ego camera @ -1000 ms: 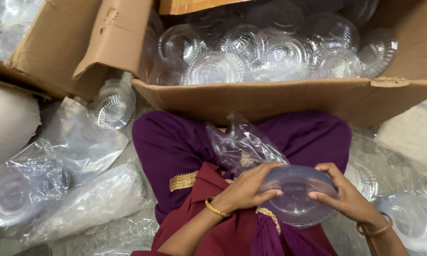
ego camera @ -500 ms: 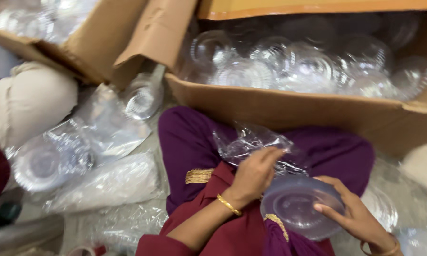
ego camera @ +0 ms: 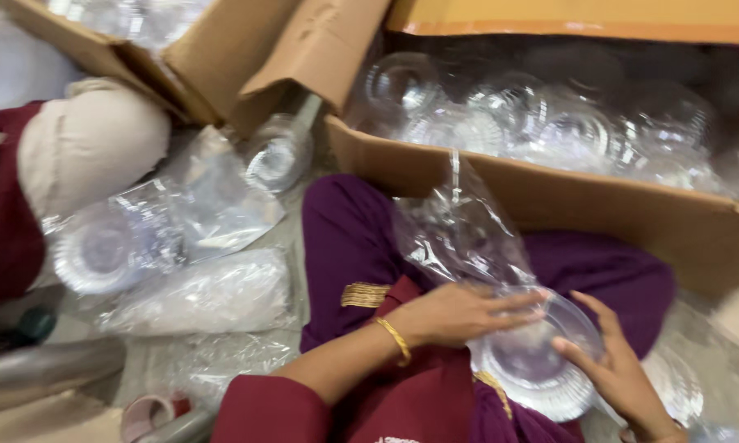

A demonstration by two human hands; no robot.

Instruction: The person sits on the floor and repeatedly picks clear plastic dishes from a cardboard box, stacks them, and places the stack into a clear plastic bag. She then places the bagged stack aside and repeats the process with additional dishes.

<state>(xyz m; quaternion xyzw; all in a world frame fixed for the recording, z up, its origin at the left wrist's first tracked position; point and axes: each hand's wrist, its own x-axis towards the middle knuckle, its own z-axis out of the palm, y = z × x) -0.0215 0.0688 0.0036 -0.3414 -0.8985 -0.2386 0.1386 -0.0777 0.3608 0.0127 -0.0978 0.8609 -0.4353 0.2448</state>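
While the person sits on the floor with purple-trousered legs folded, the clear round ribbed plastic bowl (ego camera: 538, 361) rests in the lap, braced from both sides so it stays put. Left hand (ego camera: 460, 312) lies flat over the bowl's near rim, fingers stretched out and nearly straight, pressing rather than gripping, right at the mouth of the crumpled clear plastic bag (ego camera: 460, 234) that stands up from the lap; whether the fingers pinch the bag film, cannot tell. Right hand (ego camera: 611, 365) cups the bowl's far edge, fingers spread and loosely curled, thumb on the rim, half open. A gold bangle (ego camera: 394, 338) sits on the left wrist. Just beyond the knees, a big brown open-topped cardboard box (ego camera: 632, 217) holds many more clear bowls, packed loosely, within easy reach. A second brown cardboard box (ego camera: 214, 57) stands top left, flap hanging outward. On the floor to the left lie bagged stacks of clear plastic bowls (ego camera: 107, 246) and a flat sealed clear packet (ego camera: 205, 291). A cream rounded cloth bundle (ego camera: 91, 143) sits against the left box. No readable labels or signs in view; blurred motion.
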